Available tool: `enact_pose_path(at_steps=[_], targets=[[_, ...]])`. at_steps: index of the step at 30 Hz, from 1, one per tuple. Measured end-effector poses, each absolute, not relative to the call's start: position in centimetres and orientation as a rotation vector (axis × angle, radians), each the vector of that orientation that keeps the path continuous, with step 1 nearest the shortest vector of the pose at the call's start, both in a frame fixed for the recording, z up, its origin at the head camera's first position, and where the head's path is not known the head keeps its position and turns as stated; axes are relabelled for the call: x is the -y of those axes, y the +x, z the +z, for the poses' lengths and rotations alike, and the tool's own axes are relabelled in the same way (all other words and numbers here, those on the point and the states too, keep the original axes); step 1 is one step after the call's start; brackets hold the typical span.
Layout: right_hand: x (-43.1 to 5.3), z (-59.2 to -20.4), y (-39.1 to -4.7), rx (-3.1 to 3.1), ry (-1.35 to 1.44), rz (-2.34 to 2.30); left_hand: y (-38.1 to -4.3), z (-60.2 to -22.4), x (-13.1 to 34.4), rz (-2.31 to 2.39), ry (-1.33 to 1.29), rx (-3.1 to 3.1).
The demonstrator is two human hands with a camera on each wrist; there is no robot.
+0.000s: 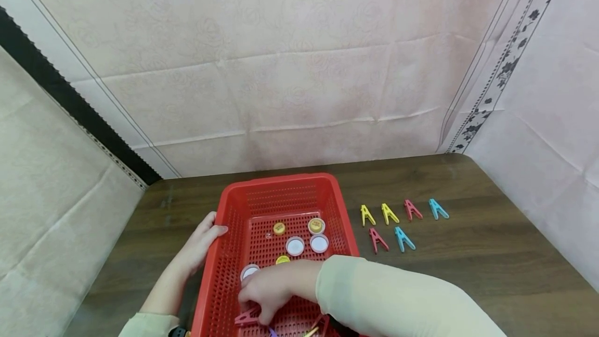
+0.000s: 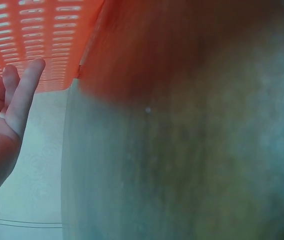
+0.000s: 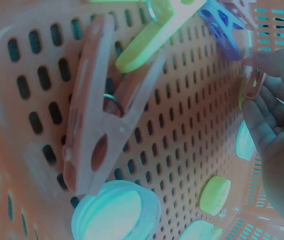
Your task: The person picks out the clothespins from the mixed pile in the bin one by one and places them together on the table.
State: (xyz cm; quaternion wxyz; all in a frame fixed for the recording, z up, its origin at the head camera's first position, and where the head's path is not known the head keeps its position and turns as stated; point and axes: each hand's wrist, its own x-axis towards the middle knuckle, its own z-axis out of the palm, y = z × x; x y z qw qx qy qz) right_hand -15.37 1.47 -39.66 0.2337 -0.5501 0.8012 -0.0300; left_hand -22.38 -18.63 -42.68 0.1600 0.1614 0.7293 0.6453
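A red plastic basket [image 1: 348, 228] with slotted walls stands on the table. My left hand [image 1: 201, 243] holds its left rim, thumb over the edge; the left wrist view shows the fingers [image 2: 29, 95] along the outside wall. Inside the basket, my right hand [image 1: 271, 290] pinches a red clothespin [image 3: 255, 82] between thumb and fingers. Near that hand lie a blue-purple clothespin [image 3: 222, 27], a yellow-green clothespin [image 3: 157, 37] and another red clothespin [image 3: 104, 112]. White round caps [image 1: 295, 246] and yellow caps [image 1: 279, 228] are spread over the basket floor.
Right of the basket, yellow clothespins [image 1: 389, 214], red clothespins [image 1: 378, 240] and blue clothespins [image 1: 404, 238] lie in two rows on the wooden table [image 1: 468, 222]. Pale patterned cloth [image 1: 299, 77] hangs behind the table and along both sides.
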Motion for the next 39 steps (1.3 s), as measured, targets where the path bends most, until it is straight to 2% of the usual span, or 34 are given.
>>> enact_pose_path(at_steps=[7, 16, 39], targets=[[-1.8, -39.0, -15.6, -2.232, -1.522, -0.104, -22.4, -42.7, 18.7, 1.846, 0.459, -2.092], [-2.9, -37.2, -15.8, -2.255, -1.433, -0.291, -22.4, -42.8, 18.6, 1.852, 0.437, -2.094], [-5.9, -33.0, -16.3, -2.484, -1.25, -0.411, -22.4, -42.7, 18.5, 1.859, 0.45, -2.083]])
